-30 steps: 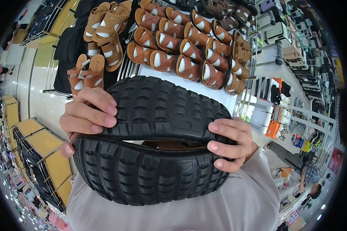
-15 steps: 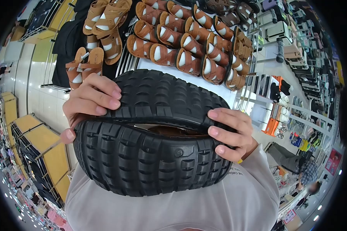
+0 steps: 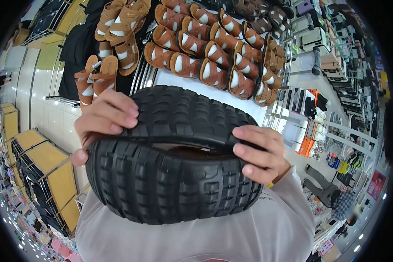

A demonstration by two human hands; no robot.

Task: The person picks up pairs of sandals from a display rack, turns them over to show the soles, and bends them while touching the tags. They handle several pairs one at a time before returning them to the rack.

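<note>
Two black treaded soles face the camera, the far sole [image 3: 187, 111] and the near sole [image 3: 170, 187], with a gap between them showing a little brown inside. They look like a pair of sandals held together. My left hand [image 3: 105, 120] grips them at the left end, its fingers over the far sole and its thumb at the edge of the near one. My right hand [image 3: 262, 153] has its fingers closed over the right end of both. Beyond them, rows of brown sandals [image 3: 214, 74] with white filling stand on a display.
More brown sandals [image 3: 126, 22] hang at the upper left. Yellow-topped racks [image 3: 35, 144] stand at the left. Orange shoe boxes [image 3: 308, 144] with shoes sit at the right. Farther right is a person in a checked shirt [image 3: 345, 205].
The soles and both hands have shifted slightly, the far sole's top edge sitting a little lower. At the right, the person's legs are more visible.
</note>
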